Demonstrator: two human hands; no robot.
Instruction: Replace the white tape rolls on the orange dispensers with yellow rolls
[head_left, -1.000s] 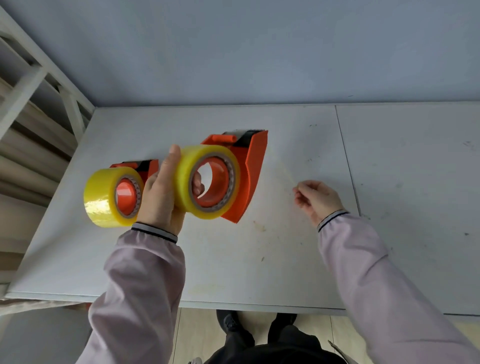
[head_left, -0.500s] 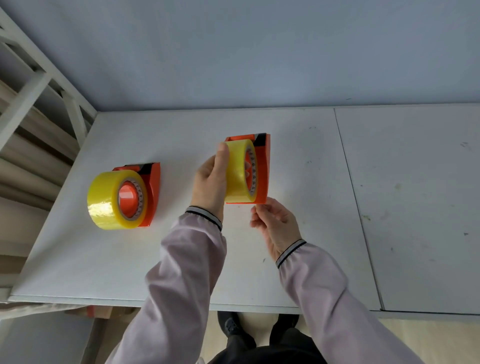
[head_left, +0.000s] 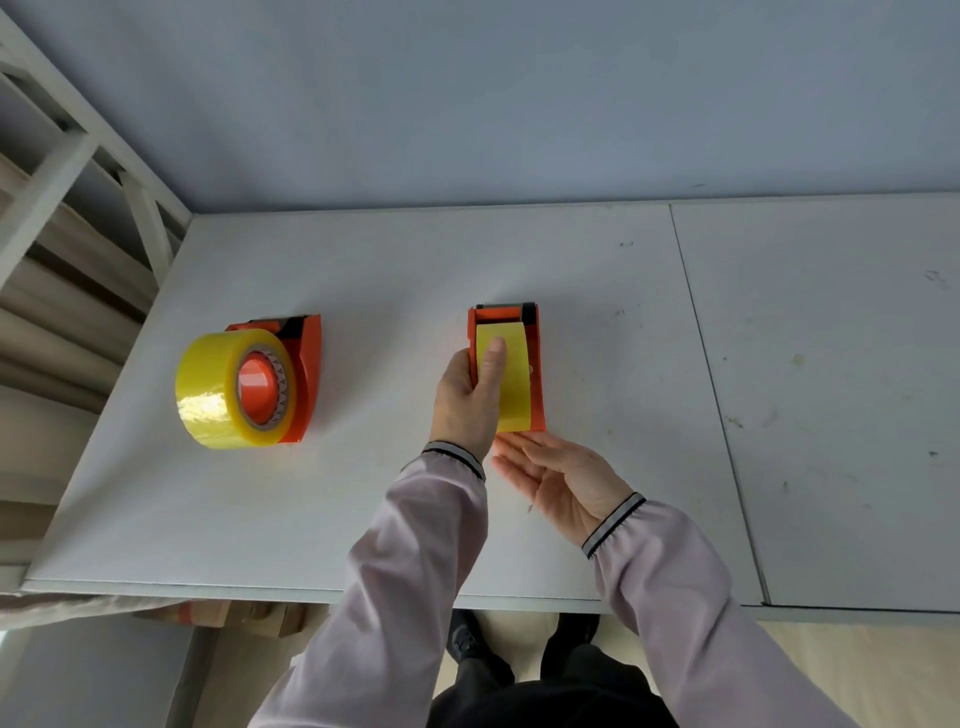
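Two orange dispensers stand on the white table (head_left: 363, 499), each carrying a yellow tape roll. The left dispenser (head_left: 306, 374) rests alone, its yellow roll (head_left: 208, 389) facing me. My left hand (head_left: 467, 400) grips the second orange dispenser (head_left: 535, 364) near the table's middle, thumb pressed on its yellow roll (head_left: 511, 384), seen edge-on. My right hand (head_left: 561, 483) lies palm up with fingers spread just below that dispenser, fingertips at its near end, holding nothing. No white roll is in view.
A white metal rack (head_left: 67, 171) with beige rolled material stands left of the table. A seam (head_left: 717, 405) splits the tabletop on the right. The table's near edge runs just in front of my legs.
My left hand carried the second dispenser from beside the left one to the table's middle and turned it edge-on. My right hand came in from the right and opened below it.
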